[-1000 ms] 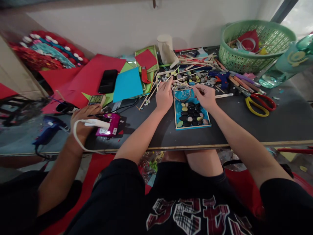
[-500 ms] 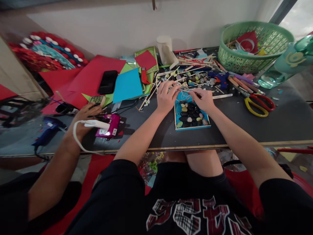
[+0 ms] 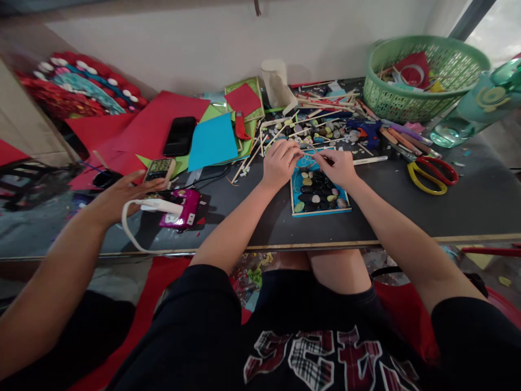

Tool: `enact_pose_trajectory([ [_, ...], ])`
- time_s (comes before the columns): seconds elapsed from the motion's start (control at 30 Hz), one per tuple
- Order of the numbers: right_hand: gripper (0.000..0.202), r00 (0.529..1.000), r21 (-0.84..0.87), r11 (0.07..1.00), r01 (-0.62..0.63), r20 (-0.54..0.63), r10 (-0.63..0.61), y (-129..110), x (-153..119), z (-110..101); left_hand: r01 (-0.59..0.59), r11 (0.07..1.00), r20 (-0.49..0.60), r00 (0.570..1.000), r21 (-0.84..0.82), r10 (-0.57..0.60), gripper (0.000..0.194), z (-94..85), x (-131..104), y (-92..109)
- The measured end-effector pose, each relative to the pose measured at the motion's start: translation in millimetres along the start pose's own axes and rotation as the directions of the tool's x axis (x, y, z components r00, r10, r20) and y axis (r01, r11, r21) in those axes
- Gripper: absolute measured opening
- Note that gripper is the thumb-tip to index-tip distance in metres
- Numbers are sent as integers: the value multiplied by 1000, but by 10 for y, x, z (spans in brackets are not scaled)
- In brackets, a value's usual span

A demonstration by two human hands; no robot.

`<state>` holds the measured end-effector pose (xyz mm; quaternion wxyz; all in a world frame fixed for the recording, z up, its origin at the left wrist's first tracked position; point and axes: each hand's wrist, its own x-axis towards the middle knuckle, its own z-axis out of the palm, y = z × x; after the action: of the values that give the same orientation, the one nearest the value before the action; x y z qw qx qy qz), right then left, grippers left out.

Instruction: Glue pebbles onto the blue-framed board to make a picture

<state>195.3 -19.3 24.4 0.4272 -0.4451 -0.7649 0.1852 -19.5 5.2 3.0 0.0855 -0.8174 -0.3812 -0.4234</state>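
Note:
A small blue board, edged with thin wooden sticks and carrying black, yellowish and pinkish pebbles, lies on the table in front of me. Over its far edge my left hand and my right hand face each other, fingertips pinched. A thin, curved strand runs between them; whether it is cord or wire I cannot tell. Pale looped thread shows on the blue surface below. Both hands' grips are partly hidden by their own fingers.
On the left, a co-worker's hand reaches beside a purple power adapter with a white plug. Loose pebbles and sticks lie behind the board. Scissors, a green basket, a bottle and a blue glue gun stand or lie right.
The co-worker's hand and forearm have shifted left and up, uncovering more of the small device by the fingers. My own hands have barely moved, with the strand still between them.

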Motion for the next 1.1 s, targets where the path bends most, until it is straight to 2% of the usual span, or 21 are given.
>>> enact_pose_trajectory([
  [0.3, 61, 1000, -26, 1000, 13, 13, -12, -11, 6, -12, -75, 995, 1, 997, 61, 75, 36, 57, 10, 21],
  [0.6, 82, 993, 164, 983, -85, 89, 71, 47, 54, -5, -123, 992, 36, 992, 35, 121, 39, 65, 12, -3],
  [0.9, 81, 988, 254, 959, -123, 123, 94, 76, 72, 26, -119, 993, 29, 992, -24, 120, 37, 107, -10, -35],
  [1.1, 80, 980, 308, 938, -162, 162, 116, 82, 95, 30, -109, 994, 47, 993, -17, 109, 44, 138, -12, -68],
])
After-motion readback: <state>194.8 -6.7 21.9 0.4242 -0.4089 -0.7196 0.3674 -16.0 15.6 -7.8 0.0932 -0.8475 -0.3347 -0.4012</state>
